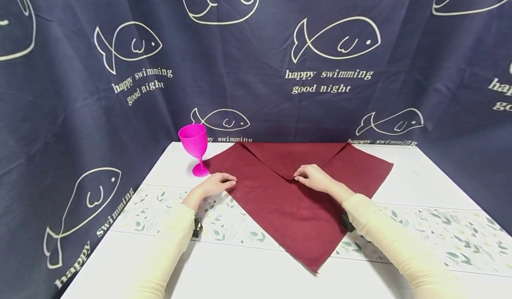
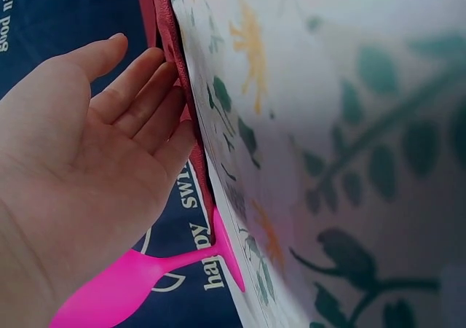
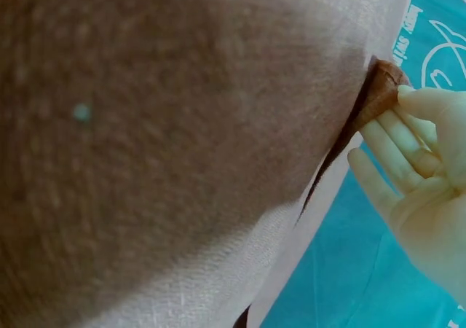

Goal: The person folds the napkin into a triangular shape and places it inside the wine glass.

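A dark red cloth napkin (image 1: 276, 205) lies diamond-wise on the table, one corner toward the front. Its far corner is folded over toward the middle as a triangular flap (image 1: 286, 154). My right hand (image 1: 316, 178) pinches the flap's tip; in the right wrist view, thumb and fingers hold the cloth corner (image 3: 382, 91). At the napkin's left edge rests my left hand (image 1: 216, 184), fingers loosely extended, fingertips right at the cloth in the left wrist view. Close behind that hand stands a bright pink goblet (image 1: 194, 141), upright, its foot beside the napkin's left corner.
The white table (image 1: 224, 268) has a leaf-and-flower printed band (image 1: 440, 232) running across it. A dark blue curtain (image 1: 256, 68) with fish drawings and lettering surrounds the table at the back and sides.
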Demonstrator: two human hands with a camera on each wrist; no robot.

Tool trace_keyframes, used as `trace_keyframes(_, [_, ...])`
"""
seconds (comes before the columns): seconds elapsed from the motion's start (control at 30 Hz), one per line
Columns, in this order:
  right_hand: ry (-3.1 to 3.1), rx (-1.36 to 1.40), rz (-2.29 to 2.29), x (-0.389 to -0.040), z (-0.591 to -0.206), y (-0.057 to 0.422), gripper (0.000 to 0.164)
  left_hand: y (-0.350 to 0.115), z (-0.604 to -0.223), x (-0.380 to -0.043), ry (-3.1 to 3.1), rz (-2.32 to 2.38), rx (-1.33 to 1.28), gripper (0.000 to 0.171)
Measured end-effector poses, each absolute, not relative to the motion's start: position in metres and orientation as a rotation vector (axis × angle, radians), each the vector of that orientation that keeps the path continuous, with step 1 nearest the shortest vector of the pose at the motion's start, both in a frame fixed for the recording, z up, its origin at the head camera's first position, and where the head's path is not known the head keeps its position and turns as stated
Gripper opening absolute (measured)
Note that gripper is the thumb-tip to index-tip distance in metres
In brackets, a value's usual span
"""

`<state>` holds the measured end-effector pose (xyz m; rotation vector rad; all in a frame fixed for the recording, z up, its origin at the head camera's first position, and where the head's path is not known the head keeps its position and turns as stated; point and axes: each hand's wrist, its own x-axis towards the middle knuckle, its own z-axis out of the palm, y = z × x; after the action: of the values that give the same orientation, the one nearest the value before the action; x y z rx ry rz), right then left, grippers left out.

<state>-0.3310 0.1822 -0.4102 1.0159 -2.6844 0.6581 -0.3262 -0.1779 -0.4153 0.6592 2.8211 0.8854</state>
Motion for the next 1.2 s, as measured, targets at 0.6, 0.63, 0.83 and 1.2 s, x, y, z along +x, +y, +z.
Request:
trace_keyframes(0.6, [-2.637,1.043,0.738,-0.322,-0.406,0.188,0.011,-0.175,-0.412,-0.322,2.824,0.896,0.666,0.029])
trace_keyframes(0.63, [-2.633,1.044,0.739,-0.322,-0.406,0.188,0.011,-0.175,-0.411,-0.321,2.823,0.901,0.663,0.029])
trace_keyframes(0.83, [-2.584,1.078,0.746,-0.317,-0.405,0.187,0.010,-0.176,-0.412,-0.321,2.818,0.912,0.641,0.028])
trace_keyframes(1.2, [-2.568,1.127,0.753,-0.298,-0.399,0.183,0.010,-0.174,-0.411,-0.321,2.832,0.886,0.656,0.029])
